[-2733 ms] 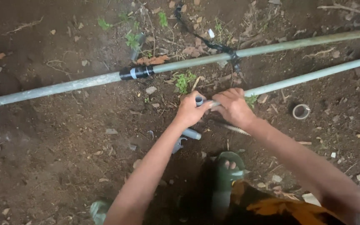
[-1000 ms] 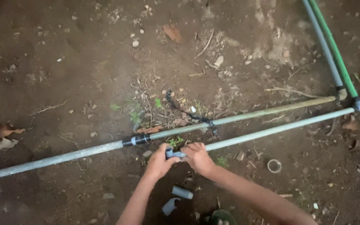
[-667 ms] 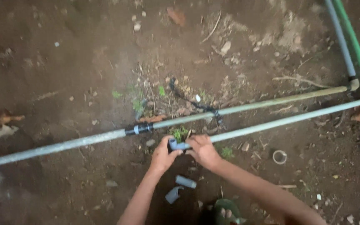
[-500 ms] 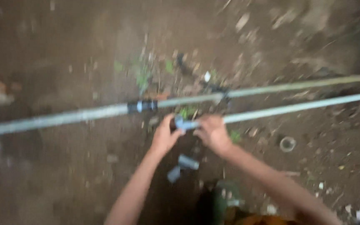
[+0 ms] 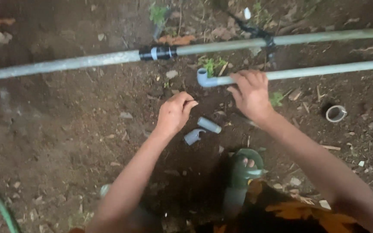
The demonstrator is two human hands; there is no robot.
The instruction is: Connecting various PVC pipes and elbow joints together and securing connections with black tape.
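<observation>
My right hand (image 5: 250, 92) grips a grey plastic pipe (image 5: 324, 70) that lies on bare soil and runs off to the right. A grey elbow fitting (image 5: 203, 78) caps the pipe's left end, just left of my fingers. My left hand (image 5: 174, 113) hovers below it with the fingers curled and nothing in them. Just right of that hand, two short grey pipe pieces (image 5: 203, 130) lie on the dirt. A longer grey pipe (image 5: 65, 65) with a black coupling (image 5: 158, 53) crosses the ground beyond both hands.
A small roll of white tape (image 5: 336, 113) lies on the soil at the right. My foot in a green sandal (image 5: 243, 166) rests below the hands. Leaves, pebbles and small weeds (image 5: 211, 64) dot the ground; a green hose (image 5: 1, 209) curves at the lower left.
My left hand has let go of the elbow fitting and dropped away from the pipe end. The view has moved closer to the ground. My right hand stays on the pipe.
</observation>
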